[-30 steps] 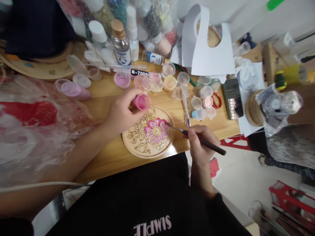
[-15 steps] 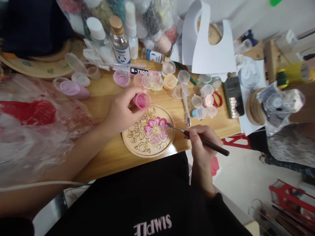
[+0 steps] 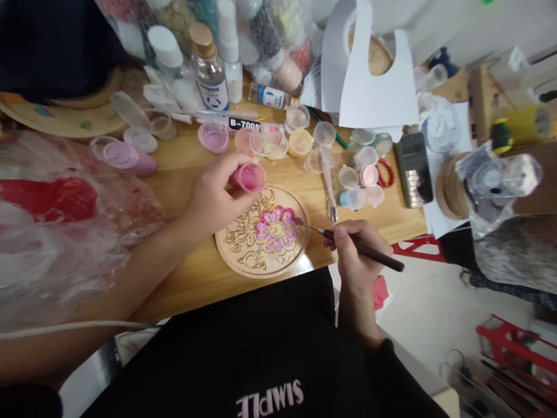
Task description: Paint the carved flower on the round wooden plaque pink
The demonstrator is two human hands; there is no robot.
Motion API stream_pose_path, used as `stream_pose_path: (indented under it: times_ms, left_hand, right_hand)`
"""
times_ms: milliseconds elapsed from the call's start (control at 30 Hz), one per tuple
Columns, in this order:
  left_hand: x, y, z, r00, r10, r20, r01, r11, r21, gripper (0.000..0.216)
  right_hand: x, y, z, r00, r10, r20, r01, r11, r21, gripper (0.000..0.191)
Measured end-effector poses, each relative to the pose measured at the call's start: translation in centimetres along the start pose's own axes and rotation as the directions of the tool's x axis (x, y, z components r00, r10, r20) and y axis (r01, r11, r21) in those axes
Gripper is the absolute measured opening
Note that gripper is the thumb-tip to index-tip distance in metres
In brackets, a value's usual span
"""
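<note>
My left hand (image 3: 217, 188) is closed around a small plastic cup (image 3: 251, 176) of pink paint, tilted so its mouth faces me, over the upper edge of a round wooden plaque (image 3: 235, 264). Raised gold outlines of flowers and leaves cover the plaque; its large flower (image 3: 277, 229) is filled with light pink and deeper pink at the upper petals. In my right hand (image 3: 354, 249) is a slim palette knife (image 3: 369, 251) with a dark handle. Its flat metal tip meets the right side of the flower; whether it touches the surface I cannot tell.
Several small paint cups (image 3: 300, 142) line the table behind the plaque. A brush (image 3: 331, 194) and a phone (image 3: 414, 171) lie to the right, near red-handled scissors (image 3: 386, 173). Bottles (image 3: 211, 75) stand at the back. Crumpled plastic (image 3: 87, 249) covers the left side.
The view has shifted very slightly. Both hands keep nearly the same places, and the knife tip stays at the flower's right petals.
</note>
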State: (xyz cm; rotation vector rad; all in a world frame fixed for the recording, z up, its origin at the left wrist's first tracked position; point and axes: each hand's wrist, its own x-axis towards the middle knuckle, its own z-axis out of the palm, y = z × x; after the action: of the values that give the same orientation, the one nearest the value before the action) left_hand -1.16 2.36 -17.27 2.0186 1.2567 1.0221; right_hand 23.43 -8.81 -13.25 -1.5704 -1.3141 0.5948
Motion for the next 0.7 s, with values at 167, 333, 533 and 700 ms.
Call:
stream_pose_path:
  times_ms: [167,333,533,700]
  left_hand:
    - [0.08,-0.08,0.06,0.999,0.051,-0.017,-0.051,0.999,-0.013,0.022]
    - [0.11,-0.18,0.16,0.993,0.097,-0.062,-0.098,0.995,-0.017,0.024]
    - [0.04,-0.13,0.14,0.995,0.087,-0.057,-0.09,0.995,-0.048,0.025]
    - [0.03,-0.07,0.05,0.999,0.029,-0.019,-0.029,1.0,-0.001,0.026]
  right_hand:
    - [0.12,-0.23,0.22,0.998,0.028,-0.059,-0.028,1.0,-0.002,0.022]
    - [0.22,-0.54,0.48,0.995,0.057,-0.077,-0.056,0.998,0.01,0.026]
    - [0.2,-0.85,0.65,0.994,0.076,-0.08,-0.072,0.997,0.041,0.034]
    - [0.18,-0.8,0.64,0.994,0.077,-0.083,-0.075,0.997,0.023,0.036]
